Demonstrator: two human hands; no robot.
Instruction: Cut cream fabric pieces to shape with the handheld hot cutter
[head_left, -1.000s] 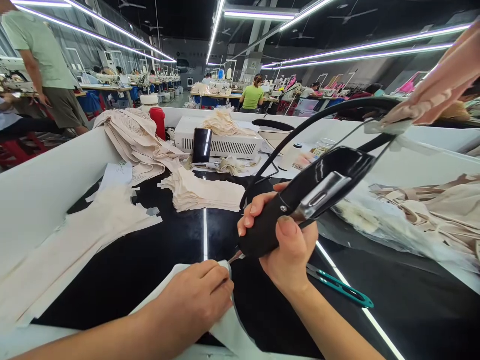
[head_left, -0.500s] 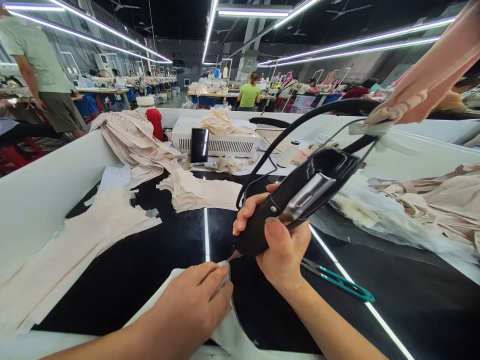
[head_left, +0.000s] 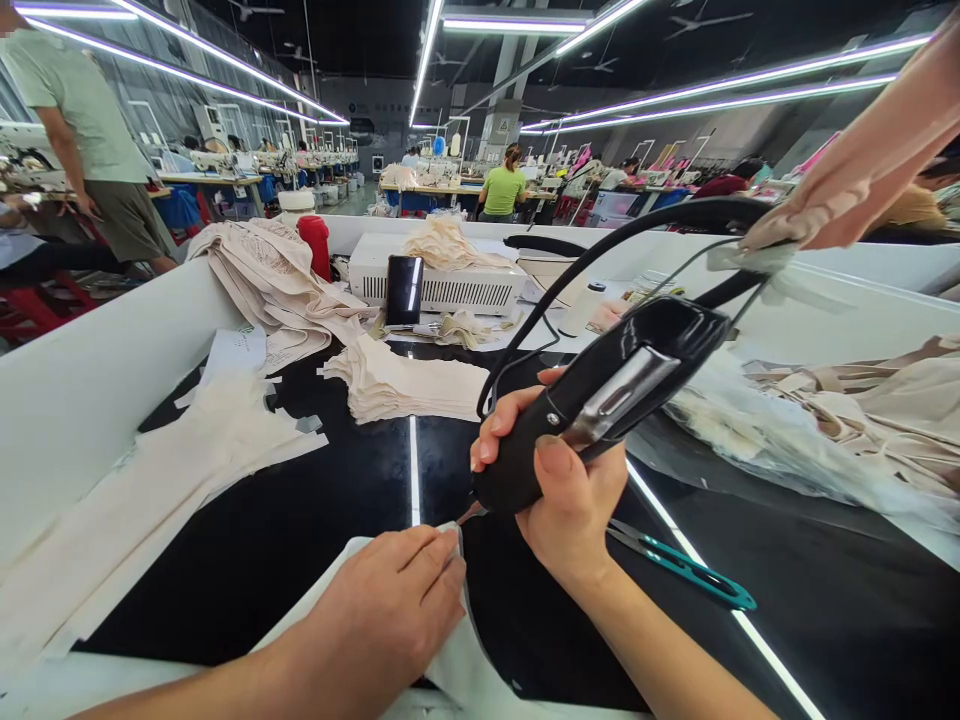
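Note:
My right hand (head_left: 562, 490) is wrapped round a black corded hand tool (head_left: 517, 455) with a shiny metal lever on its side, the thumb lying by the lever. The tool tilts down to the left, and its thin tip meets the edge of a pale fabric piece (head_left: 307, 595). My left hand (head_left: 397, 600) presses and pinches that edge right beside the tip, its fingers together. What lies under my left fingers is hidden. Teal thread snips (head_left: 694, 575) rest on the black table (head_left: 360, 480) to the right of my right wrist.
A fabric stack (head_left: 420, 385) lies ahead, with a long fabric piece (head_left: 142, 500) at left. A phone (head_left: 403, 290) leans on a white vented box (head_left: 472, 290). The tool's black cord (head_left: 570, 270) arches to a tied pink cloth (head_left: 847, 190). Beige straps (head_left: 892, 410) are heaped at right.
My left fingers have drawn closer together on the fabric edge. The tool stays in about the same place against it, and the whole view has shifted slightly.

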